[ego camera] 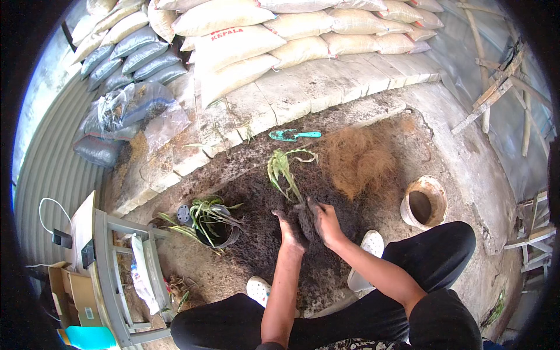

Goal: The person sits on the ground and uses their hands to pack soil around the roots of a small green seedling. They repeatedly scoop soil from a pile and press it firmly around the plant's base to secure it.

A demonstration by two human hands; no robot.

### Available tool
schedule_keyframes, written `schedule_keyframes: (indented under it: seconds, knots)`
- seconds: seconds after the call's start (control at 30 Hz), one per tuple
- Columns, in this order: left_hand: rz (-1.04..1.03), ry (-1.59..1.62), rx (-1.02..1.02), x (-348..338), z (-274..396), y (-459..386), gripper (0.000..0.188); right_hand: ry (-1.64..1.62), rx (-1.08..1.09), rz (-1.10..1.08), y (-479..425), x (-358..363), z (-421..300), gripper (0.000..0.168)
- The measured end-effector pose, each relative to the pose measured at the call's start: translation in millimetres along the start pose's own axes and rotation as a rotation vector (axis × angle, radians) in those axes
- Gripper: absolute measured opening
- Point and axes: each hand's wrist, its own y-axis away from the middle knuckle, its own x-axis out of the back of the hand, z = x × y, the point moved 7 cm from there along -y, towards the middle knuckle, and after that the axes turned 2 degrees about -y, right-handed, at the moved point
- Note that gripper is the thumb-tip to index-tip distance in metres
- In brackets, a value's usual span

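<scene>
Between my two palms is a dark root ball (305, 217) of a leafy green plant (281, 168), whose stem and drooping leaves point away from me. My left hand (289, 228), dirty with soil, cups the root ball from the left. On its other side my right hand (325, 220) presses against the roots, its fingers blackened too. Below both hands spreads a heap of dark soil (258, 227). A turquoise hand trowel (295, 135) lies beyond the plant. To the heap's right sits a loose mound of brown coconut fibre (363, 159).
A black plastic pot (227, 236) with limp plants (212, 216) stands at the left. A dirty white bucket (423, 203) is at the right. Filled sacks (302, 50) are stacked on the concrete ledge (288, 96). A wooden table (103, 245) borders the left side.
</scene>
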Motion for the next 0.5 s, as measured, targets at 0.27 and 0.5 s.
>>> schedule_keyframes:
  seconds: [0.27,0.5]
  knots:
    - [-0.027,-0.135,-0.090,-19.6,19.8,11.0,0.061,-0.117,-0.123,0.037,-2.1,1.2,-13.1,0.032]
    - [0.002,0.012,-0.150,-13.5,9.5,3.5,0.041,0.609,0.396,-0.223,7.3,-28.0,-23.1,0.051]
